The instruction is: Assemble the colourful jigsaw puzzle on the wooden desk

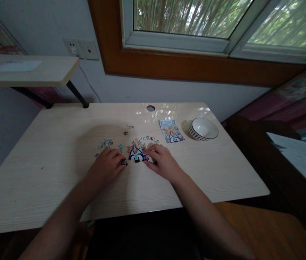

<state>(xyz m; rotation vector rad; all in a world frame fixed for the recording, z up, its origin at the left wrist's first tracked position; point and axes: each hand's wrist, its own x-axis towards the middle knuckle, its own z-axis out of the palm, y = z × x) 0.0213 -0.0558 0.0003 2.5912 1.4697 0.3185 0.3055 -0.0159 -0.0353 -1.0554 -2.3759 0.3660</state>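
Observation:
A partly assembled jigsaw puzzle (pixel 137 156) with a blue cartoon dog's face lies flat on the table, between my hands. My left hand (pixel 104 167) is closed, its thumb and fingertips on a small dark puzzle piece (pixel 124 163) just left of the face. At the puzzle's right edge, my right hand (pixel 164 161) curls its fingers and thumb onto the border, gripping it. Loose puzzle pieces (pixel 105 142) are clustered beyond my left hand. More small pieces (pixel 149 138) lie behind the puzzle, partly hidden by my right hand.
A printed picture card (pixel 171 131) lies right of the puzzle, beside a striped white bowl (pixel 204 129). The wooden table (pixel 61 173) has a cable hole (pixel 151 108) near its back edge. A raised shelf (pixel 34 70) stands at back left, below a wall socket (pixel 81 49).

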